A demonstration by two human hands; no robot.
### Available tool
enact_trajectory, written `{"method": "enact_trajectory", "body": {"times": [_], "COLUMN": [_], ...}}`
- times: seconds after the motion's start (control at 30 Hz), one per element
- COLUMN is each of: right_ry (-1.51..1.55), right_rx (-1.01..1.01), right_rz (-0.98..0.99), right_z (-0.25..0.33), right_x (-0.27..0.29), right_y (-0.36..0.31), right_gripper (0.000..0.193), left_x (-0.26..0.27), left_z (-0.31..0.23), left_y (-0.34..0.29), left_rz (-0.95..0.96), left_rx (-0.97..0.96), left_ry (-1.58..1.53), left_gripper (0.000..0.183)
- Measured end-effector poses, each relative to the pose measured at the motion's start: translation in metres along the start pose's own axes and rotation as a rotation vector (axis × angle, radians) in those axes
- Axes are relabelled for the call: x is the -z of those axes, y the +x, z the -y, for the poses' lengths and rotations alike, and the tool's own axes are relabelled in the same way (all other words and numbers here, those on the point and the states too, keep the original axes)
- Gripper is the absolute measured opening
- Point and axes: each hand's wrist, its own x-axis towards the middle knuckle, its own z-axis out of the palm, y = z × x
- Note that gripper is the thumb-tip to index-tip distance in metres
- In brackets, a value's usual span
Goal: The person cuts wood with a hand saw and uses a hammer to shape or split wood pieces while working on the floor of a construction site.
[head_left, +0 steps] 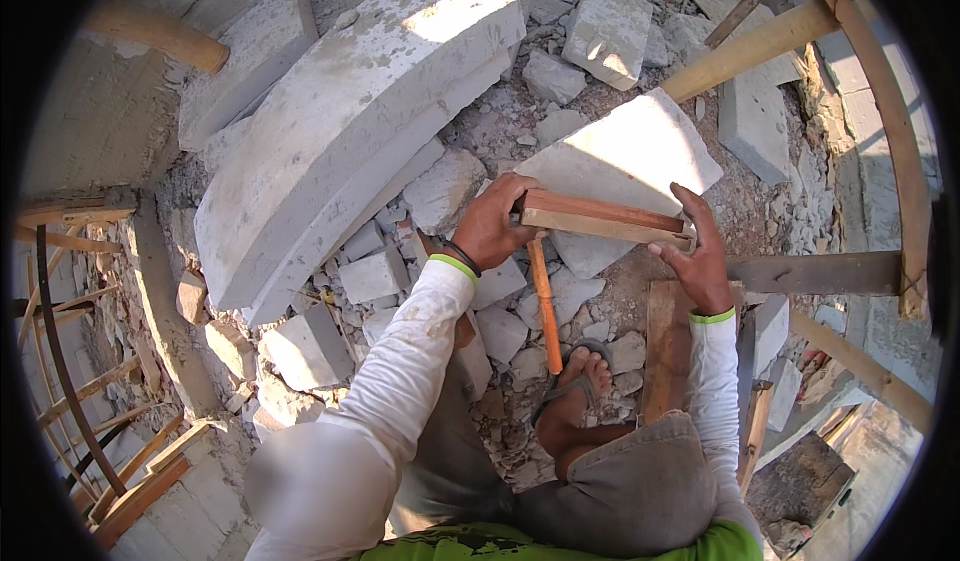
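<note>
Above the rubble I hold a short wooden piece (600,213), reddish brown along one face and pale along another. My left hand (492,223) is closed round its left end, thumb below and fingers behind. At the right end, the thumb and curled fingers of my right hand (700,256) grip it, with the index finger raised. An orange stick-like handle (546,311) points down from beneath the wood's left part; its upper end is hidden, and I cannot tell whether it touches the wood. Just beyond my hands lies a pale angular stone slab (635,151).
A large curved white block (350,121) lies at the far left. Broken stones (373,274) cover the ground around my sandalled foot (578,386). Wooden poles (750,51) and a dark plank (815,273) stand at the right. A wooden board (665,346) is beside my right forearm.
</note>
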Motion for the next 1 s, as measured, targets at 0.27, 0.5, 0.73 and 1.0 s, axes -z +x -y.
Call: {"method": "enact_trajectory", "body": {"times": [0.27,0.5,0.73,1.0], "right_ry": [0.391,0.648,0.641,0.771], "right_rx": [-0.068,-0.364,-0.423,-0.38], "right_rz": [-0.078,-0.207,-0.175,-0.233], "right_z": [-0.017,-0.035,-0.027,-0.022], "right_x": [-0.017,-0.02,-0.015,-0.018], "right_y": [-0.019,-0.022,-0.024,-0.023], "right_gripper": [0.083,0.056,0.053,0.042], "left_x": [-0.006,-0.006,-0.006,-0.007], "left_z": [0.018,0.001,0.002,0.002], "left_y": [-0.007,-0.005,-0.004,-0.004], "left_rz": [-0.016,0.015,0.004,-0.005], "left_rx": [0.107,0.164,0.155,0.108], "left_ry": [-0.255,-0.07,-0.12,-0.057], "left_gripper": [0.061,0.057,0.056,0.053]}}
